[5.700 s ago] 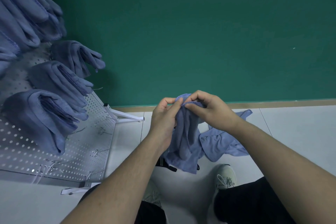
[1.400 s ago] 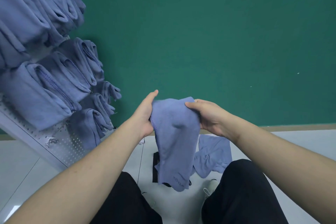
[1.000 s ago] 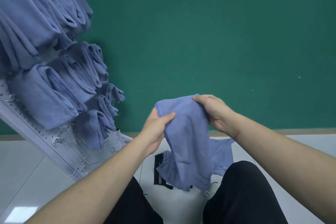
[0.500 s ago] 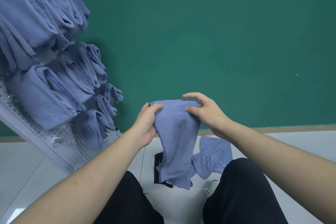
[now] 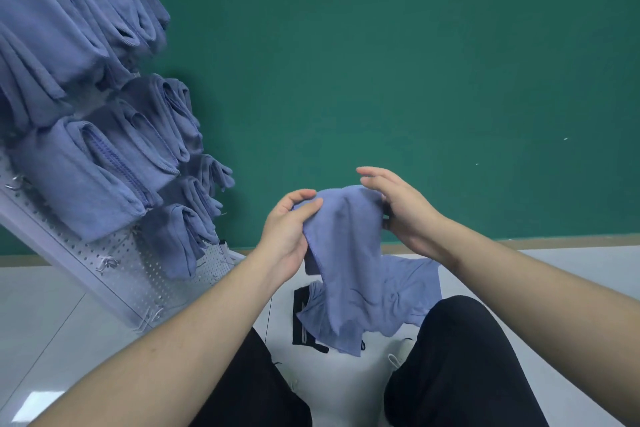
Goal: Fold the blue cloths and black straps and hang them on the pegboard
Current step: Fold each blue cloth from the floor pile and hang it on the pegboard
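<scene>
A blue cloth [image 5: 346,253] hangs folded between my hands at chest height in front of the green wall. My left hand [image 5: 289,229] pinches its upper left edge. My right hand [image 5: 401,210] holds its upper right side, with the top fingers lifted and spread. On the floor below lie another blue cloth [image 5: 412,291] and a black strap [image 5: 300,319], both partly hidden by the hanging cloth. The white pegboard [image 5: 131,274] leans at the left, with several folded blue cloths [image 5: 79,177] hung on its hooks.
My knees in black trousers [image 5: 460,357] fill the bottom of the view, with white shoes between them. Bare hooks [image 5: 107,262] stick out of the pegboard's lower part. The light tiled floor [image 5: 45,315] meets the green wall at a brown skirting strip.
Over the last seconds I raised and folded the cloth in front of me. Since half a second ago my right hand's upper fingers have lifted off the cloth and my left hand regripped the edge.
</scene>
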### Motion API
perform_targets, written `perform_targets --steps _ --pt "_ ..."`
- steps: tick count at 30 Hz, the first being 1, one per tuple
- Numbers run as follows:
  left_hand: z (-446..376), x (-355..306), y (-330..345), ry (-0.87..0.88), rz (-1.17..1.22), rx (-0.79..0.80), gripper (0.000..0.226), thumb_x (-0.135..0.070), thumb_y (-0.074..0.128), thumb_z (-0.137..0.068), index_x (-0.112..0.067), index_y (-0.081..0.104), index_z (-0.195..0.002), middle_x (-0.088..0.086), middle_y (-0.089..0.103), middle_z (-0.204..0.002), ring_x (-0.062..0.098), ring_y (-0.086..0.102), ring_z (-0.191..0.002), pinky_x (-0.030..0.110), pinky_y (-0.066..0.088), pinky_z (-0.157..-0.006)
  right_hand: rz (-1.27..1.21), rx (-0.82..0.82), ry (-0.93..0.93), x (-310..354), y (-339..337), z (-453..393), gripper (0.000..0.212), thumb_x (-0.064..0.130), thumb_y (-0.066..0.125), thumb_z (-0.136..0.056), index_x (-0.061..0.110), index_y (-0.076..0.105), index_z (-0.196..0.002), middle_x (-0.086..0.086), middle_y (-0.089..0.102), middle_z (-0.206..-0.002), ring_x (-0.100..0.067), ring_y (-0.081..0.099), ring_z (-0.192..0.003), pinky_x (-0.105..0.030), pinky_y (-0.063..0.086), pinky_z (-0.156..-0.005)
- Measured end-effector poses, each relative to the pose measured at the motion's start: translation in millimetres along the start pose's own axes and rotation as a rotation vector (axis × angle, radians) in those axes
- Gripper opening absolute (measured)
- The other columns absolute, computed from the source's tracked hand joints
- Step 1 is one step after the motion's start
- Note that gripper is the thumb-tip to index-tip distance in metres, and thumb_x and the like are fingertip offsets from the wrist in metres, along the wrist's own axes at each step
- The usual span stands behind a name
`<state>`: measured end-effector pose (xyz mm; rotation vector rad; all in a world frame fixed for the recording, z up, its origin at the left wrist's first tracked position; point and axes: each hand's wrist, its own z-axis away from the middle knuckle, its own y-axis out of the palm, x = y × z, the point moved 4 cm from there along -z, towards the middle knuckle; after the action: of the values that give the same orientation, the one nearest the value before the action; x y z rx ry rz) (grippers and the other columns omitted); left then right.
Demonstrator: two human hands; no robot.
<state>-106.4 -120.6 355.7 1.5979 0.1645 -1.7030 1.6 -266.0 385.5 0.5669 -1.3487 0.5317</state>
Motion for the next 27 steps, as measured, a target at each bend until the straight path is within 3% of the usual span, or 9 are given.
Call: perform_targets --steps 2,4,7,10,14,16,19,23,27 --pt "-2.1 -2.7 0.2 -0.029 0.045 -0.027 0.013 -0.002 0.065 -0.094 -0.014 0.063 -0.092 0.007 0.069 -0.087 0.017 0.066 -0.071 0.029 0.056 -0.066 0.146 0.053 -0.07 0.0 -1.5 4.2 0.039 0.024 0.061 -0.092 0.049 0.062 -0.121 -0.002 0.051 -0.096 -0.018 0.051 -0.093 -0.036 0.05 -0.086" --pt "-4.0 -4.0 -0.9 -0.043 0.067 -0.055 0.011 -0.001 0.063 -0.095 -0.012 0.064 -0.093 0.006 0.07 -0.087 0.015 0.068 -0.07 0.027 0.057 -0.064 0.257 0.078 -0.129 -0.4 -2.2 7.8 0.06 0.012 0.063 -0.092 0.052 0.048 -0.135 -0.017 0.046 -0.099 -0.028 0.053 -0.095 -0.042 0.055 -0.085" --pt "-6.6 -5.3 -2.6 -0.069 0.115 -0.071 0.014 -0.002 0.063 -0.095 -0.009 0.067 -0.107 0.011 0.073 -0.105 0.017 0.073 -0.084 0.028 0.059 -0.072 0.314 0.146 -0.138 -4.6 2.6 8.5 0.081 0.003 0.064 -0.089 0.053 0.032 -0.145 -0.021 0.051 -0.1 -0.028 0.054 -0.08 -0.055 0.054 -0.088" --pt "-8.1 -7.6 -3.5 -0.071 0.082 -0.03 0.036 -0.002 0.064 -0.094 -0.011 0.061 -0.129 0.012 0.065 -0.131 0.02 0.069 -0.108 0.031 0.057 -0.085 0.397 0.119 -0.115 -11.6 2.9 1.3 0.069 0.006 0.062 -0.088 0.051 0.043 -0.137 -0.013 0.049 -0.084 -0.024 0.048 -0.073 -0.052 0.053 -0.077" --pt "-6.1 -9.8 -7.4 -0.032 -0.122 0.058 0.068 0.002 0.068 -0.088 -0.03 0.05 -0.145 0.002 0.054 -0.14 0.02 0.064 -0.119 0.041 0.054 -0.098 0.32 0.001 -0.01 -14.0 -0.5 -2.3 0.032 0.008 0.06 -0.093 0.027 0.066 -0.118 -0.002 0.052 -0.066 -0.018 0.046 -0.066 -0.028 0.044 -0.067" --pt "-6.1 -11.3 -9.5 0.014 -0.204 0.05 0.07 0.009 0.065 -0.086 -0.031 0.054 -0.142 -0.001 0.053 -0.138 0.016 0.061 -0.123 0.037 0.051 -0.104 0.277 -0.02 0.026 -13.5 0.6 0.5 0.016 0.012 0.061 -0.096 0.022 0.071 -0.104 0.004 0.06 -0.067 -0.012 0.048 -0.06 -0.022 0.043 -0.058" --pt "-7.5 -12.7 -11.6 0.019 -0.28 0.029 0.054 0.009 0.067 -0.084 -0.029 0.069 -0.121 0.001 0.06 -0.13 0.015 0.06 -0.12 0.032 0.049 -0.105 0.211 -0.065 0.054 -15.3 1.8 1.6 0.016 0.018 0.058 -0.099 0.025 0.073 -0.101 0.007 0.059 -0.07 -0.01 0.047 -0.062 -0.023 0.041 -0.059" --pt "-5.7 -11.1 -14.6 -0.085 -0.295 0.016 0.024 0.002 0.072 -0.086 -0.017 0.074 -0.1 0.007 0.073 -0.099 0.015 0.068 -0.078 0.027 0.055 -0.071 0.043 -0.016 0.091 -12.4 3.5 2.3 0.019 0.02 0.065 -0.095 0.026 0.071 -0.112 0.006 0.063 -0.087 -0.012 0.056 -0.08 -0.03 0.046 -0.076" --pt "-7.8 -14.8 -18.5 -0.03 -0.403 -0.068 0.016 -0.005 0.075 -0.086 -0.021 0.075 -0.085 -0.003 0.073 -0.088 0.013 0.063 -0.072 0.025 0.049 -0.061 -0.009 0.115 0.055 -7.4 7.7 3.0 0.029 0.001 0.071 -0.088 0.022 0.07 -0.107 -0.004 0.06 -0.106 -0.017 0.061 -0.083 -0.027 0.051 -0.075"
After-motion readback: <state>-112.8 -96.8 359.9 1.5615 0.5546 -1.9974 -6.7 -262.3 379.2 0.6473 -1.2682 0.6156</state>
